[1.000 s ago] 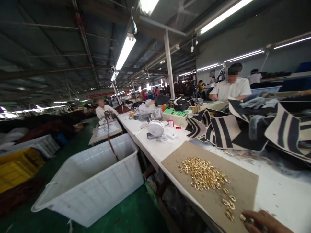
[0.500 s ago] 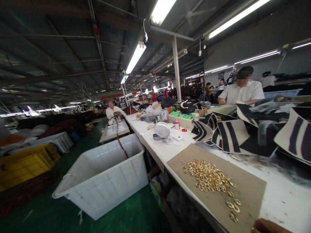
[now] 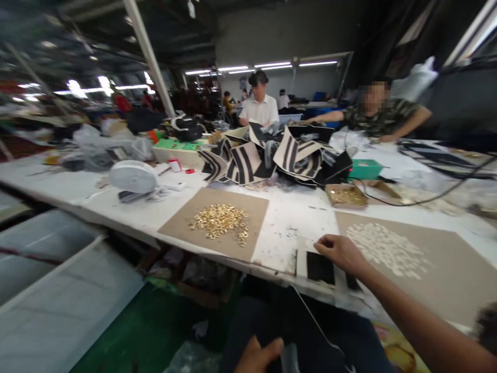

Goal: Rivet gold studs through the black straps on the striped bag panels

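the left hand (image 3: 258, 357) is kept low by the lap, its grip hidden at the frame edge. the right hand (image 3: 341, 252) is curled, fingertips pinched at the striped piece (image 3: 320, 267) on the table edge (image 3: 283, 233); a flat, firm hold seems best. farther off, gold rings (image 3: 219, 221) are heaped on cardboard (image 3: 186, 220), white pieces (image 3: 388, 248) to the right.
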`<state>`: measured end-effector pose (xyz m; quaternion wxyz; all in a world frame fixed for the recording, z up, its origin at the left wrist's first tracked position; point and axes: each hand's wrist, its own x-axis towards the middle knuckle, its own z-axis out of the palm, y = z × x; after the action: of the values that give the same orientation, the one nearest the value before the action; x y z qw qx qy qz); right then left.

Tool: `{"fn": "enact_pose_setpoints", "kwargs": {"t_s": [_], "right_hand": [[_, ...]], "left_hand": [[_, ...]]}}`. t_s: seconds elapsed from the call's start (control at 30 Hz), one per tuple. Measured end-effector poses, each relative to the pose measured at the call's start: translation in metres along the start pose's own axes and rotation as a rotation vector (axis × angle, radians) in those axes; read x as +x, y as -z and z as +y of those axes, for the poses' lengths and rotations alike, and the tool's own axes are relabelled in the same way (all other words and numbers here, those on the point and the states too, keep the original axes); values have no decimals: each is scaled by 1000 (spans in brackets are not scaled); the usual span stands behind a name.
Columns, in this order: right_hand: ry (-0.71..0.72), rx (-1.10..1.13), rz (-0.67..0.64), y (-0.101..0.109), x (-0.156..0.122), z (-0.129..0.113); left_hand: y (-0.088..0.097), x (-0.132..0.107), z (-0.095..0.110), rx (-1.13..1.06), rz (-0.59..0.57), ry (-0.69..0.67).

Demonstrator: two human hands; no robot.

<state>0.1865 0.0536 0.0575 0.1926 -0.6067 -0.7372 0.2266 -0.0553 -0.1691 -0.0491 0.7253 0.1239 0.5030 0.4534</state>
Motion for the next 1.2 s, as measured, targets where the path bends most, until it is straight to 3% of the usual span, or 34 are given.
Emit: {"fn": "enact_pose_setpoints", "kwargs": {"t_s": [0.13,0.3,0.57,0.83,1.03,1.2], "right_hand": [[-11,-53,58,-6,-9,7],[188,-133,35,-22,-22,-2],[326,-183,-64,-22,-27,0],[252,-18,-225,-12,-18,2],[113,-115,-144,-21,-27,2],[207,-286,-101,-30,-41,-2]], "left_hand": [[-1,21,-8,-28,-42,-52],[0,16,-8,-70,31,-51],[7,15,-5,-80,-38,-33],[5,13,0,-99,-61,-27],[8,6,9,-40,-110,-100],[10,-8,21,121,-58,-131]]}}
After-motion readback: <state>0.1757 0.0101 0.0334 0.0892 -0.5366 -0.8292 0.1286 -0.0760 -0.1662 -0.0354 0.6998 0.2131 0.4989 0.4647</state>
